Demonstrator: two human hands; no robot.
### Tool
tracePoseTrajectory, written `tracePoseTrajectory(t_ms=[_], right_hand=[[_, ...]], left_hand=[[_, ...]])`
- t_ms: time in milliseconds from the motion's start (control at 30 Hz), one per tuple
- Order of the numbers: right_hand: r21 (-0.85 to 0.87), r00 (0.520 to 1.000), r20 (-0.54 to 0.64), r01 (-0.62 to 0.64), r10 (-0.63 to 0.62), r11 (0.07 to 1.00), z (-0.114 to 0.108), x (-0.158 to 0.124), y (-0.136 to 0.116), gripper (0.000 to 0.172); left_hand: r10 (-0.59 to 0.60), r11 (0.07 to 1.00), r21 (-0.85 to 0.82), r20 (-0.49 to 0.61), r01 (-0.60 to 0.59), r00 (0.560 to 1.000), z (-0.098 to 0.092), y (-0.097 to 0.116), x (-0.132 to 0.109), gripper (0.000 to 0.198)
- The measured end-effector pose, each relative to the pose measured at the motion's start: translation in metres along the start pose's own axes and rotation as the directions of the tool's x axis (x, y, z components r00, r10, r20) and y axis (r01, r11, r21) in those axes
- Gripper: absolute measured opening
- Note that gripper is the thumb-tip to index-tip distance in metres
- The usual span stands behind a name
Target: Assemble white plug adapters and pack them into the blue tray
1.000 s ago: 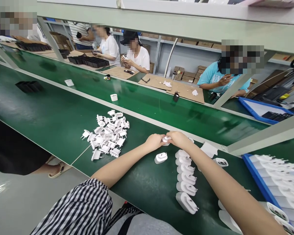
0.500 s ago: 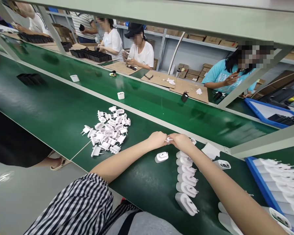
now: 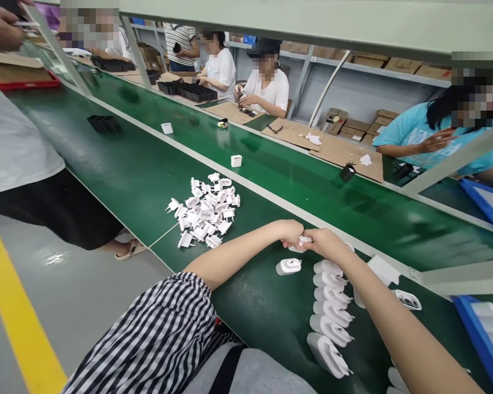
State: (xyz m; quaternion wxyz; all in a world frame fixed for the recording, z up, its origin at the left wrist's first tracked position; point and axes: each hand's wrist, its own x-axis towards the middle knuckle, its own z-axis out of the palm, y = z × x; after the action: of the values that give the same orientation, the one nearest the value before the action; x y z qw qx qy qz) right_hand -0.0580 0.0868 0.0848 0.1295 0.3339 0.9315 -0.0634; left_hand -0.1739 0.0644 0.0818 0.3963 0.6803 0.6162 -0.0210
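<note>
Close together over the green table (image 3: pixel 254 306), my left hand (image 3: pixel 291 232) and my right hand (image 3: pixel 324 243) both grip a small white plug piece (image 3: pixel 305 239). Beneath them shows a white housing (image 3: pixel 296 249), partly hidden by the fingers. One white charger (image 3: pixel 288 266) lies just below the hands. To its right, a column of white chargers (image 3: pixel 327 353) with pins runs toward the table's front edge. A heap of loose white plug pieces (image 3: pixel 207 213) lies left of my hands.
A pale rail (image 3: pixel 263 192) separates the table from a green belt carrying a white housing (image 3: pixel 236 161). Several people work across it. A person in a grey top (image 3: pixel 16 142) stands at left. A blue tray (image 3: pixel 479 328) sits at right.
The view has swung left, so the scene sits further right. My hands now hold the plug piece over a white housing. More of the person at left shows.
</note>
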Motion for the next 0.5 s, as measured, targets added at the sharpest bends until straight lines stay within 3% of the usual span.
tracePoseTrajectory(t_ms=[167,300,400,500], right_hand=[[-0.037,1.0,0.005,-0.022,0.022,0.999,0.001,0.001,-0.002,0.015],[-0.049,1.0,0.013,-0.005,0.006,0.999,-0.002,-0.001,-0.012,0.018],[-0.02,0.999,0.03,0.018,-0.017,1.0,-0.006,-0.005,-0.015,0.021],[0.08,0.999,0.048,0.014,-0.018,0.997,-0.015,-0.013,-0.006,0.029]], left_hand=[[-0.108,0.994,0.021,-0.04,0.109,0.993,0.004,0.012,0.004,0.01],[-0.174,0.981,0.042,-0.25,0.19,0.952,0.006,0.004,-0.013,0.009],[-0.293,0.94,0.02,-0.469,0.341,0.833,-0.001,-0.025,-0.041,0.013],[-0.419,0.877,-0.065,-0.588,0.476,0.692,-0.008,-0.06,-0.068,0.012]])
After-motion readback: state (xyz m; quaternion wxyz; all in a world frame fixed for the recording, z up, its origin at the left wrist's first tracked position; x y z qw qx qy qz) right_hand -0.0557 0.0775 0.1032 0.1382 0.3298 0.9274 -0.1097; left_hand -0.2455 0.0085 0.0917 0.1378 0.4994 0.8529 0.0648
